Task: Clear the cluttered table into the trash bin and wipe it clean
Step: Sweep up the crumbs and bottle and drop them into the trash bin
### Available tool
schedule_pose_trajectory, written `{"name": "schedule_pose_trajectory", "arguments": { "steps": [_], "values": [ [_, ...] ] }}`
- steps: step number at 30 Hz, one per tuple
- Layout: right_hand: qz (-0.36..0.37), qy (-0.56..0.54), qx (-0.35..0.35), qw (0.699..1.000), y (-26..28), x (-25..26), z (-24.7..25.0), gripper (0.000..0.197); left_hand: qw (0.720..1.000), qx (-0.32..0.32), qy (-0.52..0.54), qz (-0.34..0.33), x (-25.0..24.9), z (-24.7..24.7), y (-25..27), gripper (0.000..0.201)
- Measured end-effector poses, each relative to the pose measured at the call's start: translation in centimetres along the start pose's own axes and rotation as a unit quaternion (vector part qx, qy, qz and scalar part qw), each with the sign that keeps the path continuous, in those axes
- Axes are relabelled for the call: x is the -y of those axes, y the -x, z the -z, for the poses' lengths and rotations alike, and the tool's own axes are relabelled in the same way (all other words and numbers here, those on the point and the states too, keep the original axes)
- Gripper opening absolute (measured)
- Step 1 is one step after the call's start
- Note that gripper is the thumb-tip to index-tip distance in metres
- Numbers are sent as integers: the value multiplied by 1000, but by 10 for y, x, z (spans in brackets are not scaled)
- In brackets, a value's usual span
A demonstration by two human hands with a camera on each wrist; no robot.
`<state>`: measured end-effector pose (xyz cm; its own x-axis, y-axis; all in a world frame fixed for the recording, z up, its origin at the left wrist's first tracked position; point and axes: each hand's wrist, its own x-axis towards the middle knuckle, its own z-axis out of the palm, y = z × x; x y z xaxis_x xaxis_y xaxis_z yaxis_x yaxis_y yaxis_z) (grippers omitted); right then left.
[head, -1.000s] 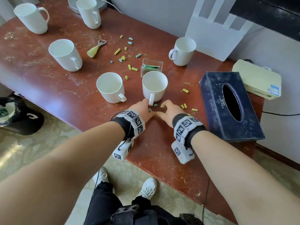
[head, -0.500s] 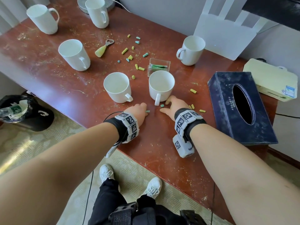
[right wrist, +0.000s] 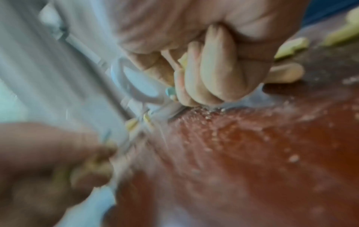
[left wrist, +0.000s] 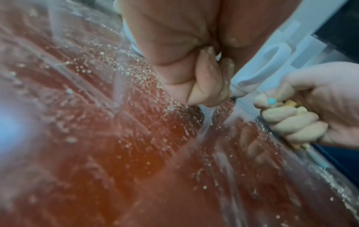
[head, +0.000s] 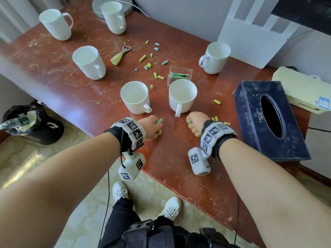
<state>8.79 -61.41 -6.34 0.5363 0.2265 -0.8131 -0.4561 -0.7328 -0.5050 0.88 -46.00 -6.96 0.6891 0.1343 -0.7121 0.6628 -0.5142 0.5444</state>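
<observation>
Small yellow and green chalk-like scraps (head: 149, 65) litter the red-brown table (head: 53, 72), along with fine crumbs. My left hand (head: 154, 127) is fisted near the front edge and pinches a green scrap (head: 159, 121) that sticks out past the thumb. My right hand (head: 194, 125) is curled beside it, holding a green scrap (head: 189, 120) and yellow bits (right wrist: 183, 60) in the fist (right wrist: 204, 73). Both sit just in front of a white mug (head: 182, 98). More yellow scraps (head: 215, 119) lie right of my right hand. A black-lined trash bin (head: 26, 122) stands on the floor at the left.
Several white mugs (head: 135, 97) stand across the table. A bottle opener (head: 120, 55), a clear box of green packets (head: 180, 76), a dark blue tissue box (head: 270, 119), a white router (head: 250, 38) and a cream device (head: 302, 88) also sit there.
Both hands have pulled back from the mug's base toward me and closed into fists, each now holding scraps picked off the table. The head view has shifted slightly.
</observation>
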Motion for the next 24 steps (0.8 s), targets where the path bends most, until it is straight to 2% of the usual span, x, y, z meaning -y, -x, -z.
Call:
{"name": "schedule_pose_trajectory", "arguments": {
  "steps": [1, 2, 3, 4, 6, 7, 9, 10, 11, 13, 14, 15, 17, 20, 22, 24],
  "values": [
    [-17, -137, 39, 990, 3, -3, 6, 19, 999, 20, 28, -3, -1, 0, 3, 24],
    [-12, -251, 54, 966, 8, -8, 12, 15, 998, 33, 44, -9, -4, -1, 6, 20],
    [8, -343, 45, 938, 12, -16, 18, 18, 998, 40, 56, -17, -7, -2, 8, 18],
    [28, -412, 27, 910, 14, -24, 26, 28, 996, 47, 68, -25, -10, -5, 10, 18],
    [55, -501, -6, 864, 19, -41, 38, 51, 992, 72, 100, -39, -17, -11, 11, 19],
    [64, -525, -14, 848, 21, -49, 43, 55, 988, 84, 119, -46, -22, -14, 11, 19],
    [70, -548, -31, 833, 20, -60, 51, 49, 980, 101, 166, -45, -31, -20, 9, 19],
    [70, -532, -60, 842, 20, -65, 54, 45, 977, 104, 184, -41, -36, -24, 8, 20],
    [69, -490, -102, 863, 20, -67, 56, 40, 975, 105, 194, -38, -41, -28, 6, 25],
    [51, -297, -185, 935, 24, -66, 55, 32, 987, 86, 130, -45, -50, -37, 3, 37],
    [45, -184, -232, 954, 24, -67, 54, 31, 994, 69, 62, -60, -54, -43, 1, 39],
    [50, -86, -274, 956, 22, -69, 52, 33, 995, 52, -4, -82, -58, -48, 1, 36],
    [41, 22, -272, 961, 21, -71, 48, 32, 985, 30, -110, -128, -64, -60, 1, 23],
    [8, 115, -254, 960, 14, -74, 45, 17, 951, 1, -264, -162, -75, -76, 0, 34],
    [-9, 169, -256, 952, 9, -72, 49, 33, 927, 18, -353, -130, -86, -85, -7, 45],
    [-13, 198, -249, 948, 7, -71, 52, 41, 911, 38, -402, -91, -95, -91, -13, 45]
  ]
}}
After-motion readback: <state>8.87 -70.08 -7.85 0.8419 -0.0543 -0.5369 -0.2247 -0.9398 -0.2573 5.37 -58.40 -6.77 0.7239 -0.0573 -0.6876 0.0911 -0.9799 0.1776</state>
